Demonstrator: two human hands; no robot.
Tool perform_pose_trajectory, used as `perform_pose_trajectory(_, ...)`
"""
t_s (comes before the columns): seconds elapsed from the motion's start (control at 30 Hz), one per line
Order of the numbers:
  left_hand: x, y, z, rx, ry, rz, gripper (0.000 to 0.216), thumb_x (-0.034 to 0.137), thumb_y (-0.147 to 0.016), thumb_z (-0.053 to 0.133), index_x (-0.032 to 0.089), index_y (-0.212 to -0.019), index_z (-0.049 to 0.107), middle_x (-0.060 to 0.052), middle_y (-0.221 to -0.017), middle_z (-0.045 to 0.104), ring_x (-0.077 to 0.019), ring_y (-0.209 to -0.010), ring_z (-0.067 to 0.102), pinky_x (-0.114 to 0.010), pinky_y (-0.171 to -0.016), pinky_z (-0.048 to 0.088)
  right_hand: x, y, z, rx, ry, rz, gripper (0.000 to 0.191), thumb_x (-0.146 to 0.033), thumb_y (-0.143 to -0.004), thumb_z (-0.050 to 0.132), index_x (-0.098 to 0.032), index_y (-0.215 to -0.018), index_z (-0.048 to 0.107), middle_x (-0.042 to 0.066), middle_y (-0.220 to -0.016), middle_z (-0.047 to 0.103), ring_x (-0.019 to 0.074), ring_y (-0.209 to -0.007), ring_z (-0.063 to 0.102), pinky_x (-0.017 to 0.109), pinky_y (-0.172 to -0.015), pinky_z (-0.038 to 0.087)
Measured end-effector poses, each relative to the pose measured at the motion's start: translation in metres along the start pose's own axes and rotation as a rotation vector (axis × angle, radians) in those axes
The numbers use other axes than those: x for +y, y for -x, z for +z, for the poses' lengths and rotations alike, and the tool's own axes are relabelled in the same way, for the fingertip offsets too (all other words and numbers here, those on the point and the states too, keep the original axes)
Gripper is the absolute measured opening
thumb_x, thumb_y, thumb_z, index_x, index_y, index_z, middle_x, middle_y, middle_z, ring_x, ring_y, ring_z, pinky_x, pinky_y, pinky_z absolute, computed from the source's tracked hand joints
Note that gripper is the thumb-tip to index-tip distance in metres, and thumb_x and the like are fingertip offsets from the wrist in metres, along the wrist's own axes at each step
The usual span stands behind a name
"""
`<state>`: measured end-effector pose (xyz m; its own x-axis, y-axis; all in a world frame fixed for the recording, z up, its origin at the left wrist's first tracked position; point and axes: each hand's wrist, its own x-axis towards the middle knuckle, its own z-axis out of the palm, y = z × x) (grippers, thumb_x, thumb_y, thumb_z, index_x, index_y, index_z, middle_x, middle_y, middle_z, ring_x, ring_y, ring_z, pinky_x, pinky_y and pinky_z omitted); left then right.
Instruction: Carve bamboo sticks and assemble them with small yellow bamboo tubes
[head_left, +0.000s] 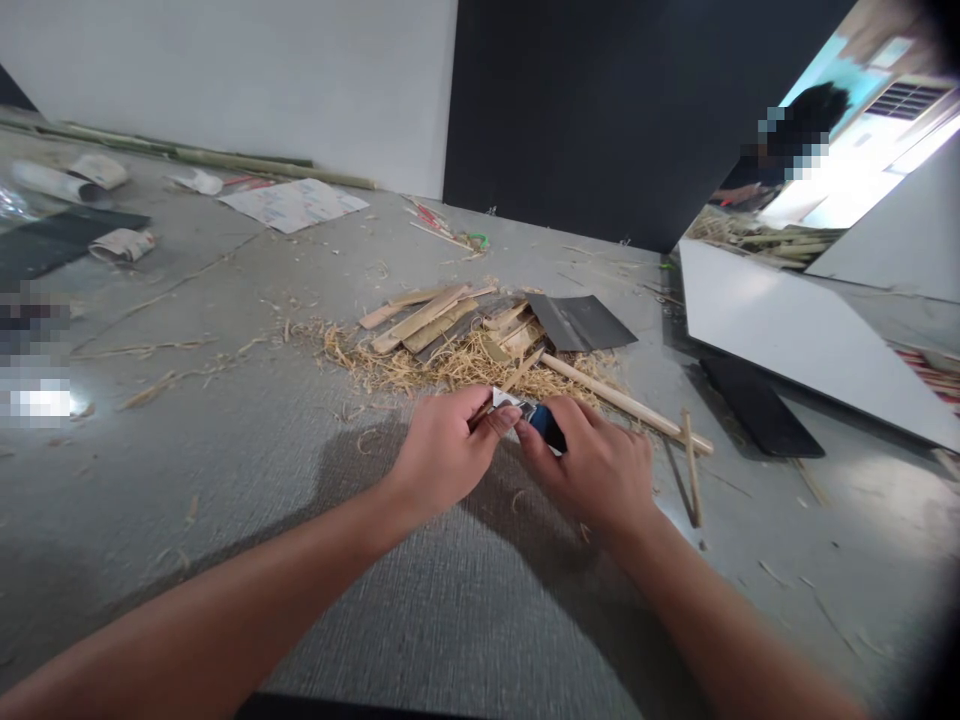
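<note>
Low over the floor, my left hand (442, 450) is closed on a thin bamboo strip (523, 372) that points away from me. My right hand (600, 465) grips a utility knife (551, 428) with a blue and black handle. The knife's pale metal end lies against the strip, and my left thumb presses beside it. The cutting edge itself is hard to make out. Just beyond both hands is a heap of curly shavings (472, 365) with flat bamboo pieces (431, 318) on it. A dark sheet (581, 322) lies bent over the heap's right side.
A round wooden stick (630, 405) runs right from the heap. Farther right lie a black flat object (761, 410) and a white panel (802, 335). Bamboo poles (247, 162) line the wall at left, near printed paper (296, 205). A person (802, 130) is at upper right.
</note>
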<state>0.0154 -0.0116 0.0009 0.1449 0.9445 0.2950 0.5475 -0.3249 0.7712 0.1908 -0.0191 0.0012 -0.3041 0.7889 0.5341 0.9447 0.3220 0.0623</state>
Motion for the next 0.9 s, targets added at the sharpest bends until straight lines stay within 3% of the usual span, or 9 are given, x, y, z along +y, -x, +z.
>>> perform_pose_trajectory(0.3,-0.002,-0.002,0.001,0.005,-0.04,-0.007,0.044,0.048,-0.091,0.047,0.019,-0.06,0.04,0.004,-0.051,0.04,-0.0097,-0.049,0.036,-0.024,-0.047,0.022,-0.005,-0.001,-0.001,-0.051,0.036,0.093,0.047,-0.06,-0.092,0.038,-0.02,-0.09,0.062,0.003,-0.078,0.07,0.014,-0.053,0.056,0.029,-0.052,0.014)
perform_pose_trajectory(0.53,-0.001,-0.003,0.0,0.009,-0.067,-0.096,0.057,0.063,-0.087,0.044,0.019,-0.054,0.031,0.004,-0.048,0.029,-0.0093,-0.047,0.029,-0.026,-0.045,0.016,-0.006,-0.003,-0.008,-0.068,0.035,0.11,0.044,-0.059,-0.092,0.041,-0.019,-0.088,0.06,0.003,-0.076,0.069,0.0153,-0.055,0.057,0.029,-0.053,0.014)
perform_pose_trajectory(0.9,-0.004,-0.006,0.001,0.024,-0.146,-0.118,0.06,0.069,-0.084,0.044,0.019,-0.051,0.032,0.004,-0.045,0.03,-0.0095,-0.044,0.028,-0.027,-0.045,0.013,-0.006,-0.007,-0.016,-0.114,0.039,0.125,0.043,-0.057,-0.093,0.041,-0.019,-0.09,0.062,0.004,-0.078,0.07,0.0155,-0.057,0.057,0.029,-0.053,0.015)
